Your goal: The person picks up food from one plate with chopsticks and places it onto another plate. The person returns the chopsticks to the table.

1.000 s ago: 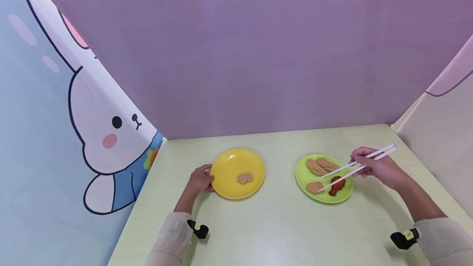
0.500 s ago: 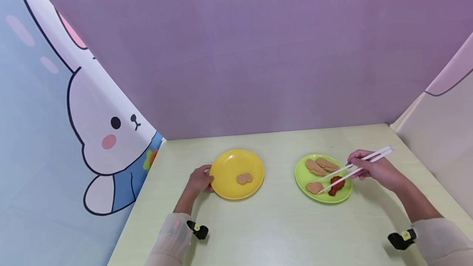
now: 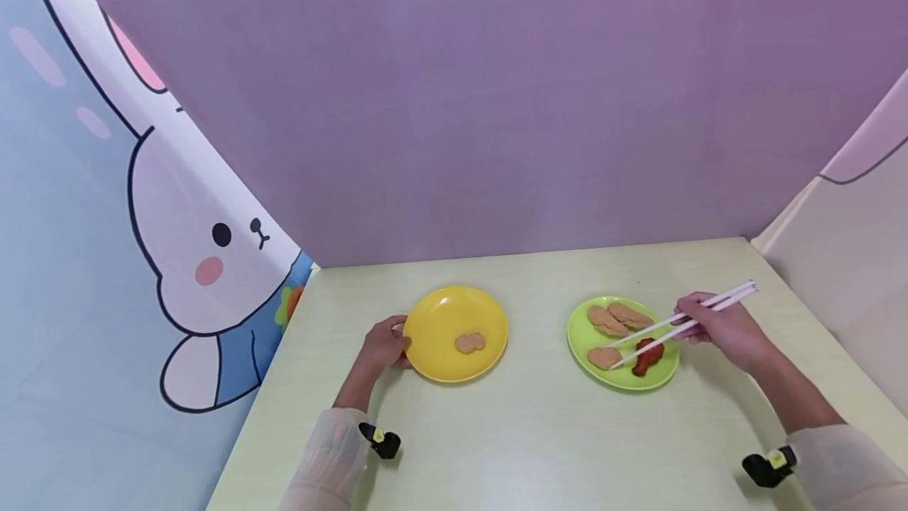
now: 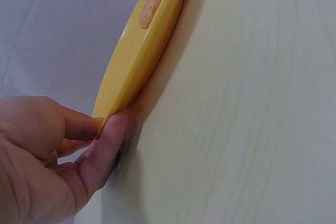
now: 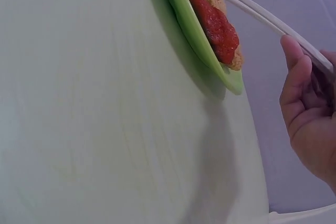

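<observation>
My left hand [image 3: 384, 343] pinches the left rim of a yellow plate [image 3: 440, 318], thumb above and fingers below in the left wrist view. One tan nugget [image 3: 470, 342] lies on that plate. My right hand [image 3: 725, 330] holds a pair of white chopsticks [image 3: 709, 307], their tips reaching down and left over a green plate [image 3: 578, 330]. Slightly parted, the tips are right at the edge of a rounded nugget [image 3: 604, 358] there. Two longer tan pieces [image 3: 617, 317] lie behind it, and a red drumstick-like piece [image 3: 647, 356] sits at the right, partly under the chopsticks.
Both plates stand on a pale table [image 3: 525, 432], with a gap between them. A purple cloth [image 3: 496, 101] rises behind the table's back edge. At the left hangs a blue cloth with a printed rabbit [image 3: 206, 274], and a pale cloth [image 3: 851, 274] borders the right side.
My right hand and the rear ends of the chopsticks have shifted slightly, while the tips stay by the rounded nugget. The left hand and yellow plate have not moved.
</observation>
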Available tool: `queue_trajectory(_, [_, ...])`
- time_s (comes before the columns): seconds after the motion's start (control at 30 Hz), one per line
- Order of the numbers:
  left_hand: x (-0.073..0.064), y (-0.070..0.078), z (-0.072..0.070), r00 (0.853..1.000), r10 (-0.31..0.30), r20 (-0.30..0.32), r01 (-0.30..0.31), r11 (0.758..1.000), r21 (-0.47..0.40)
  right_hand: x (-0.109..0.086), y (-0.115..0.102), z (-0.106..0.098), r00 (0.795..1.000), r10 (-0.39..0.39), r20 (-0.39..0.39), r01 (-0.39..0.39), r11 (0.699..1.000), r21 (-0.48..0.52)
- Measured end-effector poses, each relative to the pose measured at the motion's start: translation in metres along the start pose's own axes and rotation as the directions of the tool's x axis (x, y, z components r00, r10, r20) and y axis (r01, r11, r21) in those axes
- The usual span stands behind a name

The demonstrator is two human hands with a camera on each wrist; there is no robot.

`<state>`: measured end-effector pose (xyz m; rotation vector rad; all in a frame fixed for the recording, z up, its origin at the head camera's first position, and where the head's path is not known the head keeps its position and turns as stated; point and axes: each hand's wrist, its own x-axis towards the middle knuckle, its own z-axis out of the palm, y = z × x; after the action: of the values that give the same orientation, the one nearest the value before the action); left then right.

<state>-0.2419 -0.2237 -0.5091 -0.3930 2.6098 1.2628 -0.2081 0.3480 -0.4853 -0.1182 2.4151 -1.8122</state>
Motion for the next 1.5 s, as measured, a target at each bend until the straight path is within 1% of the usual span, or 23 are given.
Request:
queue_trajectory(0.2, [0.0, 0.001, 0.001, 1.0, -0.001, -0.008, 0.001, 1.0, 0.008, 0.002, 0.007, 0.001, 1.0, -0.017, 0.002, 0.017, 0.993, 0.114])
queue_trajectory(0.3, [0.001, 0.001, 0.001, 1.0, -0.001, -0.011, 0.001, 1.0, 0.01, 0.002, 0.008, 0.002, 1.0, -0.017, 0.001, 0.017, 0.99, 0.137])
queue_trajectory(0.43, [0.002, 0.001, 0.002, 1.0, -0.012, 0.003, 0.012, 1.0, 0.003, 0.002, 0.009, 0.003, 1.0, -0.024, -0.005, 0.024, 0.984, 0.177])
queue_trajectory(0.53, [0.002, 0.001, 0.002, 1.0, -0.011, 0.008, 0.01, 1.0, 0.006, 0.002, 0.008, 0.003, 0.999, -0.036, -0.012, 0.038, 0.973, 0.229])
queue_trajectory(0.67, [0.002, 0.001, 0.003, 1.0, -0.009, -0.001, 0.009, 1.0, 0.015, 0.003, 0.007, 0.003, 0.998, -0.054, -0.02, 0.057, 0.956, 0.288])
queue_trajectory(0.87, [0.002, 0.001, 0.002, 1.0, 0.003, -0.01, -0.002, 1.0, 0.016, 0.005, 0.004, 0.006, 0.997, -0.075, -0.028, 0.08, 0.934, 0.347])
queue_trajectory(0.97, [0.003, 0.0, 0.003, 1.0, 0.002, -0.007, -0.002, 1.0, 0.01, 0.007, 0.001, 0.009, 0.997, -0.073, -0.033, 0.08, 0.927, 0.367])
queue_trajectory(1.23, [0.001, 0.001, 0.002, 1.0, -0.002, -0.003, 0.002, 1.0, 0.01, 0.012, -0.011, 0.021, 0.999, -0.032, -0.029, 0.041, 0.913, 0.405])
queue_trajectory(1.37, [0.0, 0.002, 0.002, 1.0, 0.001, -0.007, -0.001, 1.0, 0.007, 0.017, -0.014, 0.028, 0.999, -0.03, -0.024, 0.038, 0.911, 0.41])
queue_trajectory(1.5, [0.001, 0.003, 0.002, 1.0, -0.01, -0.008, 0.01, 1.0, 0.012, 0.024, -0.016, 0.035, 0.999, -0.04, -0.025, 0.047, 0.912, 0.407])
